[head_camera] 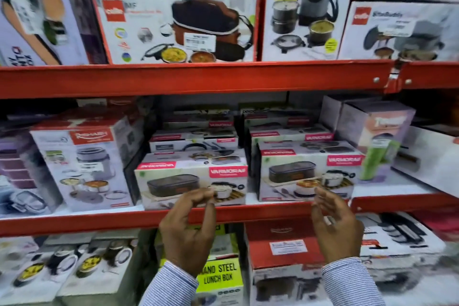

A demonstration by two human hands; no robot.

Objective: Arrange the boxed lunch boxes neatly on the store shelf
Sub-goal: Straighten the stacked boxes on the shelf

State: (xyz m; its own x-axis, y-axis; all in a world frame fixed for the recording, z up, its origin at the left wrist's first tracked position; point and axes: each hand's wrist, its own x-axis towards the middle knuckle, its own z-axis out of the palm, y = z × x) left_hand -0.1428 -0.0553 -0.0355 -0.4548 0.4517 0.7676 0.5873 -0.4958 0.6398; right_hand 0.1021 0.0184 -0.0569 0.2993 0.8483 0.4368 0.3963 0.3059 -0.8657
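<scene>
Hands raised before a red store shelf [223,216], both yours, both empty. Your left hand [187,230] hovers with fingers curled loosely inward, grasping nothing, in front of the left Varmora box [191,179]. Your right hand [334,226] is spread and relaxed, palm turned inward, just below the right Varmora box [309,174]. The two boxes stand side by side at the front edge of the middle shelf, at twelve o'clock from your hands, a narrow gap between them. More Varmora boxes [196,139] are stacked behind. At nine o'clock of the left box stands a Rishabh box [84,164], slightly angled. Striped sleeves [352,281] cover both wrists.
</scene>
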